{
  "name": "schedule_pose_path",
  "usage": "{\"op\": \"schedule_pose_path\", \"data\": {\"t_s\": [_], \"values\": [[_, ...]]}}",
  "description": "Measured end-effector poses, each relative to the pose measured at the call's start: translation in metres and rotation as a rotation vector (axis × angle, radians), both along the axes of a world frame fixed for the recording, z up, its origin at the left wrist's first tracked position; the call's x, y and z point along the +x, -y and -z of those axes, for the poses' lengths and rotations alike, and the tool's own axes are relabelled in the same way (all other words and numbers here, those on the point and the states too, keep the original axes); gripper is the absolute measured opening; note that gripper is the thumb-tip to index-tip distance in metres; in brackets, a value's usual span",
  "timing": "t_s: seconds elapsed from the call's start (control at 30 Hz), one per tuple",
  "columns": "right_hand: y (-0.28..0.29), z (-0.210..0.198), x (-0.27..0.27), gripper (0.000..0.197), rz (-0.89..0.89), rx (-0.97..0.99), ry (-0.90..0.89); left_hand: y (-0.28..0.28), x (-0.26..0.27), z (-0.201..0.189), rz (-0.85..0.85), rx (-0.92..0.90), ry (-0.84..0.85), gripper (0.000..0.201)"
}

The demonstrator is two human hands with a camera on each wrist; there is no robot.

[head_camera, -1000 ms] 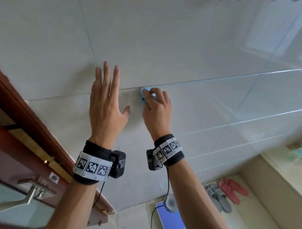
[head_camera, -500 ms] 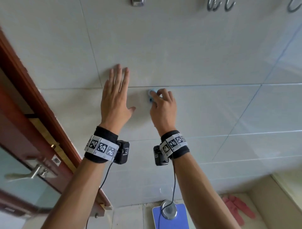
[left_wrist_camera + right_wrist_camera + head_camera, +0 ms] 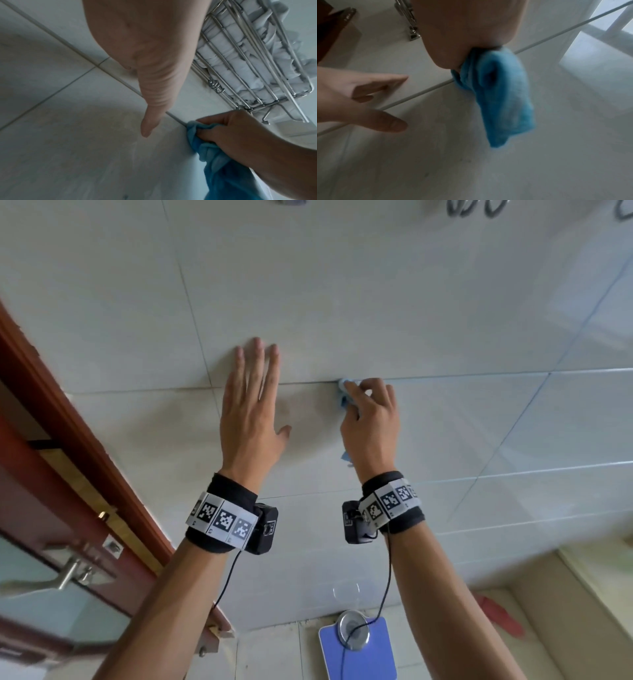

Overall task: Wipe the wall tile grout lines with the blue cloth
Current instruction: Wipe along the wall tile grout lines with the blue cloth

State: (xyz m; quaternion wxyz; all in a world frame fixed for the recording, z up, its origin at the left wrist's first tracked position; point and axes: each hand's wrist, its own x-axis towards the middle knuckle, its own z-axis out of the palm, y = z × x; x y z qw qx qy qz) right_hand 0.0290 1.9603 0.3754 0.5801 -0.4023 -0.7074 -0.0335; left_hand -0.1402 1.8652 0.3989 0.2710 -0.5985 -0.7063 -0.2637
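My right hand (image 3: pixel 368 409) grips the bunched blue cloth (image 3: pixel 342 392) and presses its tip onto the horizontal grout line (image 3: pixel 462 375) of the pale tiled wall. In the right wrist view the blue cloth (image 3: pixel 501 92) hangs down below the grout line (image 3: pixel 419 93). The left wrist view shows the cloth (image 3: pixel 205 146) in my right hand (image 3: pixel 243 135) at the grout line (image 3: pixel 68 44). My left hand (image 3: pixel 251 402) lies flat on the wall with straight fingers, just left of the cloth, across the same line.
A brown door frame (image 3: pixel 85 446) and a door with a metal handle (image 3: pixel 65 577) stand at the left. A wire rack (image 3: pixel 257 60) holding white cloth hangs on the wall above. Below are a blue scale (image 3: pixel 358 648) and red slippers (image 3: pixel 500 614). Hooks (image 3: pixel 472 208) show at the top.
My right hand has slid the cloth to the right along the grout line, away from the left hand, which stays flat. The view has tilted upward.
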Motion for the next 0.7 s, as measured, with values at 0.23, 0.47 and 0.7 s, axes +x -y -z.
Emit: {"op": "schedule_pose_path", "data": {"t_s": [0.23, 0.47, 0.7], "values": [[-0.002, 0.005, -0.002, 0.036, -0.003, -0.025, -0.09, -0.017, 0.019, -0.017, 0.04, 0.037, -0.015, 0.13], [-0.033, 0.006, 0.054, 0.039, 0.014, 0.046, -0.012, -0.036, 0.056, -0.025, 0.041, 0.035, -0.035, 0.133], [-0.04, 0.004, 0.069, 0.04, -0.076, 0.014, -0.013, -0.05, 0.092, -0.027, 0.037, 0.023, -0.071, 0.137]]}}
